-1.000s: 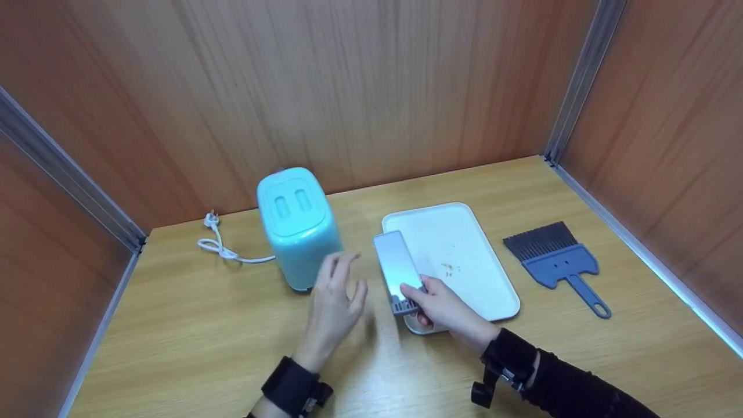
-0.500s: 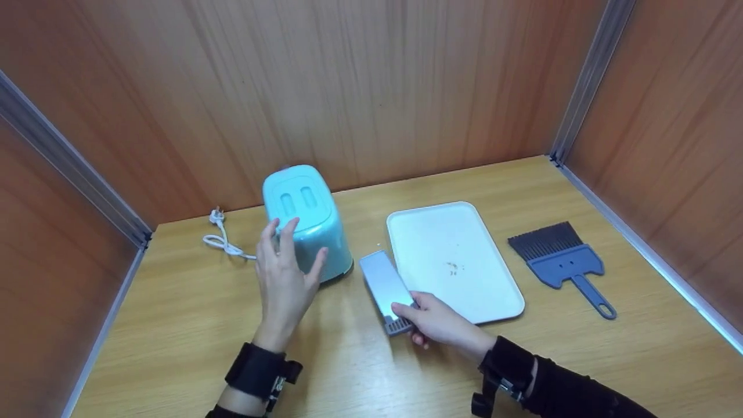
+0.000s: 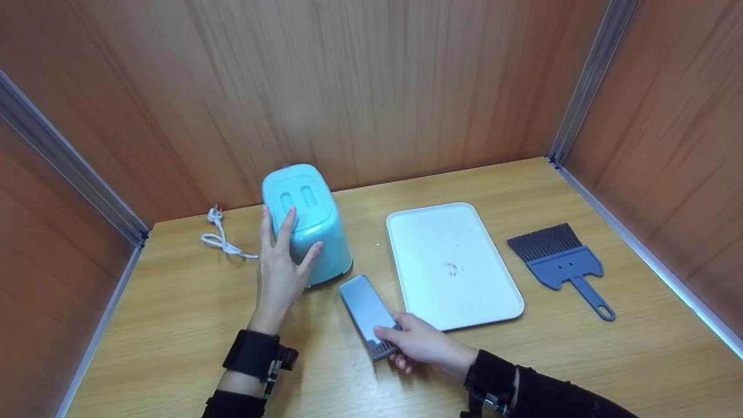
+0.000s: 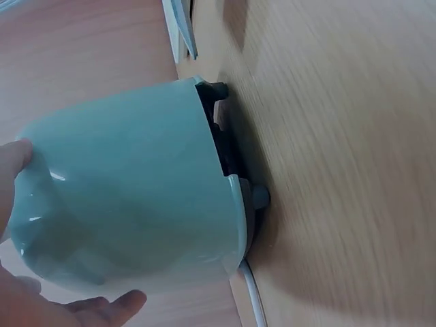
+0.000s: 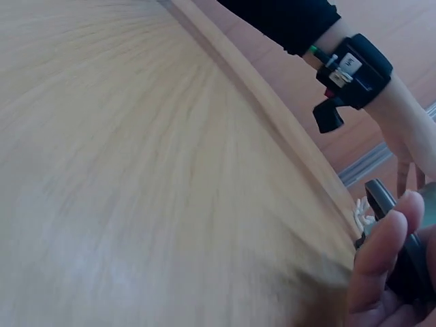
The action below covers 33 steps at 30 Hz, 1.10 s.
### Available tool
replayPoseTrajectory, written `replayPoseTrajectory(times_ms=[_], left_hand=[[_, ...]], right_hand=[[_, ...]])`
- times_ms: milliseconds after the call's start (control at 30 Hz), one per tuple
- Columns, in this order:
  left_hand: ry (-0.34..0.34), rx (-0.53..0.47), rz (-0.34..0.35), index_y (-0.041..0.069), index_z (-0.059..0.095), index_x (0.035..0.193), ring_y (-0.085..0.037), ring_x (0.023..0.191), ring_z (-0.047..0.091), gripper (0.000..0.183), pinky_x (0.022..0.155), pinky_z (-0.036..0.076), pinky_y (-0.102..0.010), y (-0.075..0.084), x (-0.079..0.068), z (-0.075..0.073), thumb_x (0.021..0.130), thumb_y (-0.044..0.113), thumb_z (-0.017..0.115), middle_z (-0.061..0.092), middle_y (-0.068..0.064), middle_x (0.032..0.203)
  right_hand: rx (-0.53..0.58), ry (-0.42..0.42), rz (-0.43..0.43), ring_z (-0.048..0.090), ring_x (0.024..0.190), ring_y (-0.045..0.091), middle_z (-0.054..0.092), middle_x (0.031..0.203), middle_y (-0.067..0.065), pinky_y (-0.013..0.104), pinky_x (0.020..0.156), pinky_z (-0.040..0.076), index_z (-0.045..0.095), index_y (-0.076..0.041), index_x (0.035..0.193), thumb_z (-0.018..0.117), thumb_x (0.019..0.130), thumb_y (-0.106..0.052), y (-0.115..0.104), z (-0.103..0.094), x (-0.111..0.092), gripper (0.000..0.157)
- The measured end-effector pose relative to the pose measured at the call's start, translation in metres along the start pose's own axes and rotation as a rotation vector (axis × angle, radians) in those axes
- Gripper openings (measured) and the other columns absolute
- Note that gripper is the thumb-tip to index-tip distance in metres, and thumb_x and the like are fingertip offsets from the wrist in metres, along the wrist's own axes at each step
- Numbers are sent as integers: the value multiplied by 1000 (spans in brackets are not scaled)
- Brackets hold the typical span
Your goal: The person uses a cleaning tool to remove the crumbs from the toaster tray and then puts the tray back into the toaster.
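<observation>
A turquoise toaster with a lid on top stands upright on the wooden table. My left hand is at its near left side, fingers spread and fairly straight, one fingertip at the lid's edge. In the left wrist view, a dark gap shows under the toaster at its base. My right hand holds a long, flat silver crumb tray with a dark slotted end, thumb on top and fingers beneath. It hovers low over the table, left of the white serving tray. In the right wrist view, curled fingers partly cover the crumb tray's dark edge.
Brown crumbs lie on the serving tray. To its right is a blue-grey hand brush with dark bristles. A white cord with a plug runs left from the toaster. Wooden panels enclose the back and sides.
My left hand has moved left and up to the toaster. The right hand has drawn the crumb tray from over the serving tray down and left, towards the table's near side.
</observation>
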<state>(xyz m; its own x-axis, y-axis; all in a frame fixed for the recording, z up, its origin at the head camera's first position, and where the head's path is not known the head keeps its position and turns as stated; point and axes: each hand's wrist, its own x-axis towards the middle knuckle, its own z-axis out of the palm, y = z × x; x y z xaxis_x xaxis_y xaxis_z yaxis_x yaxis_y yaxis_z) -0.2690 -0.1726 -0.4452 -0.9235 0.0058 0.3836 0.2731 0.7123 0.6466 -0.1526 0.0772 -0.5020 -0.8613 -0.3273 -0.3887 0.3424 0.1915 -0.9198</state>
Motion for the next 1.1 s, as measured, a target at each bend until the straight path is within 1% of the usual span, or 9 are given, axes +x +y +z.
replayPoseTrajectory(times_ms=[133, 267, 400, 500, 633, 867, 1100], left_hand=[[-31, -9, -44, 32, 32, 169, -53, 162, 21, 84, 123, 37, -71, -1, 2, 3, 100, 49, 76, -1, -21, 180], [-50, -17, -74, 32, 35, 168, -55, 160, 24, 80, 122, 37, -72, -1, 2, 5, 101, 50, 74, 3, -26, 179], [-43, -23, -71, 32, 37, 167, -56, 159, 27, 78, 121, 38, -72, -1, 1, 7, 101, 51, 73, 7, -28, 178], [-15, -29, -51, 30, 39, 166, -56, 157, 30, 78, 121, 40, -72, -3, 0, 8, 100, 49, 75, 11, -30, 177], [-4, -38, -43, 28, 40, 166, -55, 157, 31, 79, 121, 39, -72, -5, -1, 9, 99, 49, 76, 12, -30, 176], [-54, -26, -106, 34, 34, 168, -55, 159, 27, 81, 121, 40, -71, -4, -1, 6, 100, 55, 73, 5, -26, 179], [-73, -14, -124, 36, 32, 169, -54, 160, 26, 81, 120, 42, -69, -1, -1, 3, 100, 56, 71, 2, -24, 180]], right_hand=[[31, -20, 9, 52, 48, 3, 64, 72, 0, 16, 44, 49, 60, -3, 131, 65, 108, -33, 2, 10, 4, 38], [67, -41, 12, 53, 48, 4, 66, 74, 0, 16, 44, 50, 60, -4, 125, 63, 109, -31, 3, 18, 10, 32], [89, -31, 1, 54, 48, 4, 68, 76, 1, 17, 44, 51, 60, -5, 124, 63, 109, -31, 3, 27, 17, 30], [98, -37, -16, 54, 48, 4, 68, 76, 1, 17, 44, 51, 59, -5, 125, 62, 110, -30, 2, 34, 23, 29], [104, -45, -33, 54, 47, 3, 67, 75, 0, 16, 43, 50, 58, -4, 126, 61, 111, -28, 1, 40, 29, 28], [102, -14, -30, 54, 47, 4, 68, 75, 0, 17, 43, 50, 56, -5, 132, 61, 111, -29, -3, 46, 36, 33], [122, 11, -30, 54, 47, 4, 67, 76, 1, 17, 43, 50, 55, -4, 135, 62, 110, -29, -6, 49, 44, 36]])
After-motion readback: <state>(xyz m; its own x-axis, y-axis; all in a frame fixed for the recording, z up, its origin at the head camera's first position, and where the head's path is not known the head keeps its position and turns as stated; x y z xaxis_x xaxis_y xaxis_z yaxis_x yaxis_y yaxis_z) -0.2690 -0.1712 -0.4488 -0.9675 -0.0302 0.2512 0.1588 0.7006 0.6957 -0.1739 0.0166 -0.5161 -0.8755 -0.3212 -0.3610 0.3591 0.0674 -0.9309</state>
